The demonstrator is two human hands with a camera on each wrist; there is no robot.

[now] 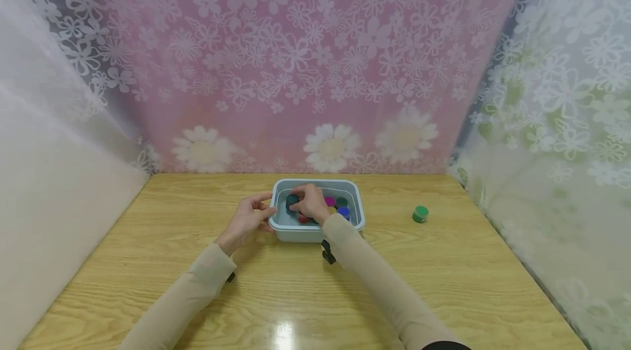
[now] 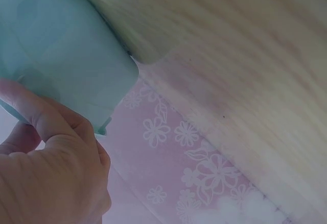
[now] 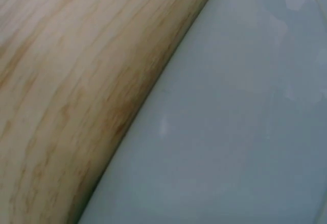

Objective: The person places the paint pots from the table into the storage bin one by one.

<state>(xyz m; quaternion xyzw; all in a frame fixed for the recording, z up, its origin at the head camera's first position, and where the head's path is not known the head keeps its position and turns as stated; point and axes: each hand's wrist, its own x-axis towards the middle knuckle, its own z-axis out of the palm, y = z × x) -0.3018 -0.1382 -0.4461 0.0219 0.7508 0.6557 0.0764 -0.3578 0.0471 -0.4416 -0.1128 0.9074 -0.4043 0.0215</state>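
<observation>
The right hand (image 1: 309, 203) reaches into the pale blue tub (image 1: 356, 192) at 12 o'clock, fingers curled on a dark teal cap (image 1: 292, 200), while the left hand (image 1: 248, 218) grips the tub's 9 o'clock rim.

The right hand (image 1: 309, 203) is covering part of the caps inside the tub (image 1: 356, 196), hiding whether its fingers are gripping one. The right wrist view is showing only blurred tub wall and worktop (image 3: 66, 81).
</observation>
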